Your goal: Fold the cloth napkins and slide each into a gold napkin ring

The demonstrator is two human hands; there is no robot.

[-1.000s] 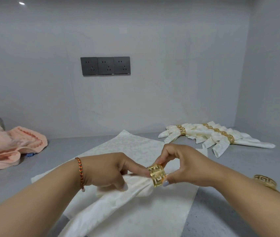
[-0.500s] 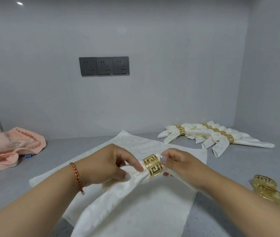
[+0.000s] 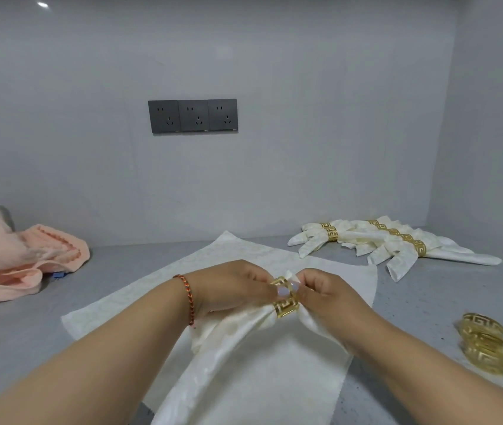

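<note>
A folded cream napkin runs from the lower left up through a gold napkin ring in the middle of the view. My left hand pinches the ring, thumb on its front. My right hand grips the napkin's tip just past the ring, a small corner poking up between my fingers. Under them lies a flat cream napkin spread on the grey counter. At the back right, several finished napkins in gold rings lie fanned out.
Two spare gold rings are stacked at the right near my right forearm. A pink towel is heaped at the left edge. A grey wall with three dark sockets closes the back; another wall stands at the right.
The ring has slid further along the napkin, whose tip now pokes out past it. My right hand has shifted from holding the ring to gripping that tip; my left thumb now sits on the ring.
</note>
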